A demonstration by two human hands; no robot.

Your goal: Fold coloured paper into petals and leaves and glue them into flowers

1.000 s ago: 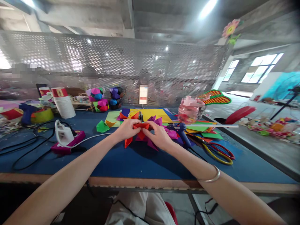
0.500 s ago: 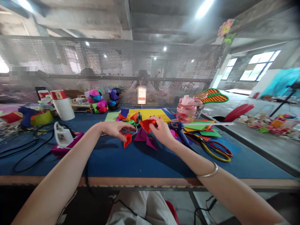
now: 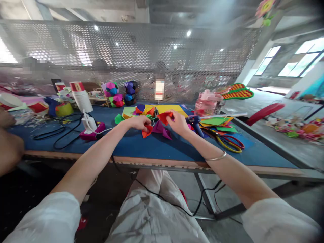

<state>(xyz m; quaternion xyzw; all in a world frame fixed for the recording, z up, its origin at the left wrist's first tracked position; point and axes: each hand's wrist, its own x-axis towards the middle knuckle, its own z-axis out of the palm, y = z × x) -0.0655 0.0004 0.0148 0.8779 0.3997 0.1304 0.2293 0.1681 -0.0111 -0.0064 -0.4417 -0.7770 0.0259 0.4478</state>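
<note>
My left hand (image 3: 140, 123) pinches a small folded red paper piece (image 3: 146, 131) just above the blue table (image 3: 141, 150). My right hand (image 3: 179, 123) holds up another folded red paper piece (image 3: 164, 117), fingers closed on it. Between and below the hands lie folded purple paper triangles (image 3: 162, 130). Behind them are yellow, green and orange paper sheets (image 3: 165, 109). A silver bangle sits on my right wrist.
A blue glue gun (image 3: 196, 123) and red and yellow scissors (image 3: 231, 143) lie right of my hands. A pink jar (image 3: 207, 104) stands behind. Left are a white device on a magenta base (image 3: 89, 129), black cables, stacked paper cups (image 3: 81, 97) and folded paper balls (image 3: 113, 95). Another person's arm (image 3: 10, 148) shows at far left.
The hands, together on one red piece a second ago, have parted. The left hand reached down and took hold of a red piece on the table. The camera tilted down and back.
</note>
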